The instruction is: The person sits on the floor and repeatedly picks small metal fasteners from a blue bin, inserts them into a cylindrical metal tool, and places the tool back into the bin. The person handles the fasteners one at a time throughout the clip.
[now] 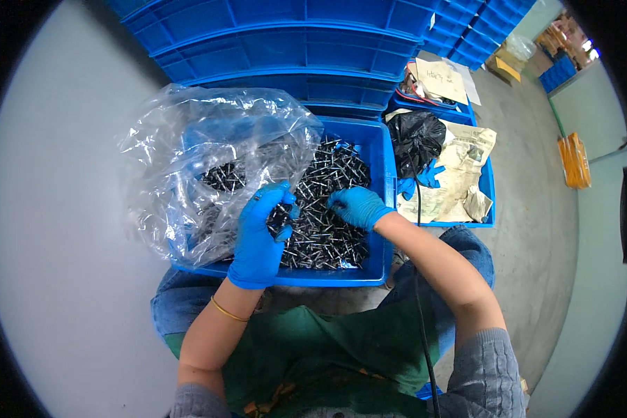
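Note:
A blue plastic crate (389, 244) stands before my knees, filled with many small pin-like parts (324, 240), black with thin silvery shafts. My left hand (256, 233), in a blue glove, curls around a handful of these parts above the left half of the pile. To its right, my gloved right hand (359, 207) reaches down to the pile with bent fingers. Its fingertips are partly hidden, and I cannot make out what they hold. A clear plastic bag (181, 167) drapes over the crate's left side, and more parts show through it.
Stacked blue crates (292, 45) rise right behind. At right, another blue crate (489, 195) holds brown paper (460, 184), a black plastic bag (414, 136) and loose blue gloves (428, 175). A black cable (419, 292) hangs down past my right forearm. A pale wall (56, 209) borders the left.

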{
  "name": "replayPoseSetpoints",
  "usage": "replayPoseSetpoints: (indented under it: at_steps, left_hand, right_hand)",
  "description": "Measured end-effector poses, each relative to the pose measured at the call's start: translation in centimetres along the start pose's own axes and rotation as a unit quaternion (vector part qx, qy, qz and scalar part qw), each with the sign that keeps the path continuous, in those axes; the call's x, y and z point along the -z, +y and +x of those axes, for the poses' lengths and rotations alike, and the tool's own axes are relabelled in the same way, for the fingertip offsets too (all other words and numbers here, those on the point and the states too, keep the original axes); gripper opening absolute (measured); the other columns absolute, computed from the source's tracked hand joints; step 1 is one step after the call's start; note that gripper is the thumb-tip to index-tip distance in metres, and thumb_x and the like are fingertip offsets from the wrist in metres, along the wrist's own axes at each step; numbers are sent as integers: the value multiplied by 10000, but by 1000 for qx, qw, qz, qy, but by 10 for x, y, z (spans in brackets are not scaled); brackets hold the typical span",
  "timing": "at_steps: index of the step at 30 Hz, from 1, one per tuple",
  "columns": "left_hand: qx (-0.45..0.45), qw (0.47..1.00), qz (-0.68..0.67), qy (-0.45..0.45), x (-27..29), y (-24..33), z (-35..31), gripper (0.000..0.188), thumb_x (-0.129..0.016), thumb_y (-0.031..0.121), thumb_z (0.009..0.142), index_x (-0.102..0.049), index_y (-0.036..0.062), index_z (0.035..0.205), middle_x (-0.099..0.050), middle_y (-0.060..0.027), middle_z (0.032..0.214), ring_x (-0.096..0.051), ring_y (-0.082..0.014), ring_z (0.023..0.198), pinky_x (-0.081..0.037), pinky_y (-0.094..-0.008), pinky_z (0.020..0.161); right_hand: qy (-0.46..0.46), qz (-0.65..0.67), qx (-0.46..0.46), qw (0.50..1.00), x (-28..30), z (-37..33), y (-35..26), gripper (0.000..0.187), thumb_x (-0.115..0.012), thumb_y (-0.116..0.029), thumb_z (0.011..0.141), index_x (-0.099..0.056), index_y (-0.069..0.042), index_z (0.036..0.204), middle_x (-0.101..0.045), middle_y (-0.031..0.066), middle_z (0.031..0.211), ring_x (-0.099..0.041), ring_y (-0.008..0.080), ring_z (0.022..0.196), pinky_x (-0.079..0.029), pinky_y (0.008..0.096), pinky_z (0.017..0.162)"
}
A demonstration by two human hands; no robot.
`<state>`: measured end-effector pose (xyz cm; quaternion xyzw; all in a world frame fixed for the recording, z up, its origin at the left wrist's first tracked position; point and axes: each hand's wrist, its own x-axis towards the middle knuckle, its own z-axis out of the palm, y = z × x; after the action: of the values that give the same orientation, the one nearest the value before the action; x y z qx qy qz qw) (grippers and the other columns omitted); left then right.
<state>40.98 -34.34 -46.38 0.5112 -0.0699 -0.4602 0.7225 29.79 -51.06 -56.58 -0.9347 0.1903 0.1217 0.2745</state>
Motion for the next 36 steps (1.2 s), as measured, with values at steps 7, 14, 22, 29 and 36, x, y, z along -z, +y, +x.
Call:
replayPoseSetpoints:
  at_steps: [7,14,22,29,36]
  left_hand:
    - [4,1000,4,7,4,1,3,175,-478,180,827,-517,94,974,-520,16,826,-490,-67,704,-256,-149,428]
    - [-104,967,229,-38,14,-24,2,284,-504,119,801,-503,70,1080,-529,-8,838,-510,-86,752,-282,-137,445]
    - [61,990,117,-43,-22,-20,-7,283,-553,71,778,-550,67,1062,-549,-4,812,-512,-52,653,-354,-156,467]
    - [-65,974,205,-76,-30,-21,-10,321,-589,-4,740,-541,22,1056,-586,-56,945,-560,-100,809,-473,-230,735]
    - [-89,968,225,-70,-29,-21,-10,273,-595,12,744,-556,16,1013,-592,-72,940,-563,-108,835,-474,-229,731]
  right_hand:
    - [55,-303,204,929,-36,18,5,93,-511,-87,660,-583,-83,719,-575,86,657,-573,217,622,-472,374,468]
    - [201,62,96,973,8,-12,-3,94,-512,-158,763,-565,-85,790,-564,62,656,-553,193,609,-450,313,473]
    - [-30,804,-123,581,47,-57,-52,193,-439,-255,856,-534,-87,865,-491,-10,657,-422,66,542,-285,168,400]
    - [-90,850,-133,502,46,-60,-60,148,-474,-204,835,-524,-80,896,-492,15,682,-446,69,537,-289,146,359]
    - [-129,868,-154,455,36,-58,-60,195,-473,-230,841,-519,-48,893,-495,40,710,-459,82,533,-322,160,361]
